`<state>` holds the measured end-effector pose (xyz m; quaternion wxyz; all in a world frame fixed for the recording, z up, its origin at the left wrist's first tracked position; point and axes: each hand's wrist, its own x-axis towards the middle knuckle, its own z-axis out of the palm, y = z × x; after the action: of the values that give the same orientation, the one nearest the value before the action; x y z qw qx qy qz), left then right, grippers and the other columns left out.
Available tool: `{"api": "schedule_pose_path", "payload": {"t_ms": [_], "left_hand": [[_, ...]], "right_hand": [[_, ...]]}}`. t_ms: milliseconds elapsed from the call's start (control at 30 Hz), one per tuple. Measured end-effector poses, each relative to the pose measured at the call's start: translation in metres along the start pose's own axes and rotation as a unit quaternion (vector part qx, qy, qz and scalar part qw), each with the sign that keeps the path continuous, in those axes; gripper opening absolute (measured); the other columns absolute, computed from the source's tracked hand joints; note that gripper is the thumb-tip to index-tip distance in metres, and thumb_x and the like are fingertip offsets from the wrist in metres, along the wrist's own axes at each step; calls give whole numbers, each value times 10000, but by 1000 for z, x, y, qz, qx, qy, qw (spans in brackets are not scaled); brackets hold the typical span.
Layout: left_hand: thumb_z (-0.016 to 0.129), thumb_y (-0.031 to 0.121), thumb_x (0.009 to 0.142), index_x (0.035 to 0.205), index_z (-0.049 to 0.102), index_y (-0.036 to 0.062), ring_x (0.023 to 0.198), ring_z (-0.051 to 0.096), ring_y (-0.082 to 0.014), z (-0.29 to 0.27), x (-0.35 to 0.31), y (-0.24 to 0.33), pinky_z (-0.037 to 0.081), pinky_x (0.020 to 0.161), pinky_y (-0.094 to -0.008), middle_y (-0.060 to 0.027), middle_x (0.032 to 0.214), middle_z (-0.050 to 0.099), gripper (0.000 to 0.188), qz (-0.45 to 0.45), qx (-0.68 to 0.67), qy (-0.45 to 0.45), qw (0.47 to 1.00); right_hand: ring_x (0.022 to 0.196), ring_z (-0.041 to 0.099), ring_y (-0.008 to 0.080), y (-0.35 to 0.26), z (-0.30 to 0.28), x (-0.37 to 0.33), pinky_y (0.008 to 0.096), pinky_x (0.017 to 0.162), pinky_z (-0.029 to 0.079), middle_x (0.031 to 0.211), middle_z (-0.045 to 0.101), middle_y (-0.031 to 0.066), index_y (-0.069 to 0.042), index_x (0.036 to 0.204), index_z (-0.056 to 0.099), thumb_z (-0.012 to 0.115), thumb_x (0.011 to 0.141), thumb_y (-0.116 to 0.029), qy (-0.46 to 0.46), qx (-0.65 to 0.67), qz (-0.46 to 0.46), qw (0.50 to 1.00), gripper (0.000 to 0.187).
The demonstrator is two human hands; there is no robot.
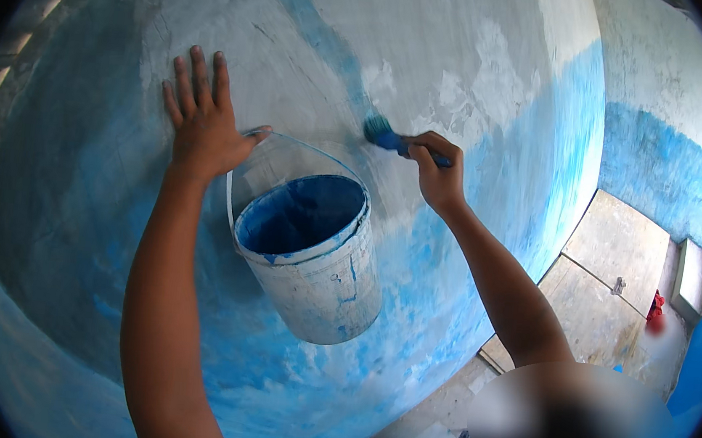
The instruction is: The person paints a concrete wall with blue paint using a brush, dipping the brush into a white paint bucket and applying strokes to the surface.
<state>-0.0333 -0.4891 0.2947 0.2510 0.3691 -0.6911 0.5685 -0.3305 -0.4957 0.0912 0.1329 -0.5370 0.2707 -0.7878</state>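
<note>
While the right hand (pixel 440 173) grasps a blue-coated paintbrush (pixel 387 137) by its handle, the bristles meet the grey wall (pixel 437 25) at the lower end of a blue stripe (pixel 318 34). From where I stand, the left hand (pixel 205 136) is spread against the wall, the thin bail (pixel 229 195) hooked over its thumb. Below hangs a white bucket (pixel 323 291), blue inside, streaked outside. Pale panels (pixel 624 237) lie off to the right.

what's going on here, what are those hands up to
A person is at a patchy grey and blue wall. The right hand holds a brush at the lower end of a blue streak. The left hand is spread against the wall, and a blue-stained bucket hangs from it by its handle.
</note>
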Motion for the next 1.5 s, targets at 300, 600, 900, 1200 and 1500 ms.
{"api": "schedule_pose_path", "payload": {"t_ms": [300, 600, 900, 1200, 1500], "left_hand": [[752, 678, 756, 1622, 41, 74, 1533, -88, -479, 4, 2, -3, -6, 1175, -691, -279, 1666, -45, 1273, 16, -3, 21, 1000], [771, 650, 756, 1623, 32, 75, 1537, -81, -469, 6, 0, 0, -7, 1173, -694, -272, 1668, -38, 1276, 26, 2, 32, 999], [737, 684, 770, 1618, 87, 76, 1536, 9, -481, 14, -4, -9, 56, 1172, -698, -270, 1667, 33, 1229, 60, 17, 87, 994], [733, 686, 772, 1620, 89, 97, 1540, 1, -472, 20, -5, -10, 36, 1168, -711, -258, 1671, 37, 1217, 56, 5, 86, 995], [746, 683, 762, 1622, 69, 90, 1539, -24, -476, 12, -3, -8, 21, 1168, -705, -268, 1670, -1, 1245, 42, 0, 61, 997]], "right_hand": [[889, 665, 159, 24, -2, -41, 297, 788, 529, 952, 703, 119, 78, 993, 710, 558, 907, 0, 49, 60, -27, 997, 192], [891, 659, 168, 46, -24, -80, 302, 766, 518, 974, 718, 94, 44, 1006, 715, 630, 877, 7, 61, 11, -12, 998, 160], [824, 687, 186, 36, -33, -91, 299, 752, 545, 930, 713, 118, 99, 947, 692, 572, 872, 27, 78, 84, 18, 993, 159], [503, 617, 259, 69, -57, -106, 371, 572, 501, 596, 655, 196, 77, 701, 684, 631, 828, -142, -46, -231, 178, 955, 258], [667, 698, 223, -40, 14, 50, 353, 704, 556, 768, 731, 172, 105, 875, 716, 616, 879, -139, 76, -5, 22, 997, 263]]}}
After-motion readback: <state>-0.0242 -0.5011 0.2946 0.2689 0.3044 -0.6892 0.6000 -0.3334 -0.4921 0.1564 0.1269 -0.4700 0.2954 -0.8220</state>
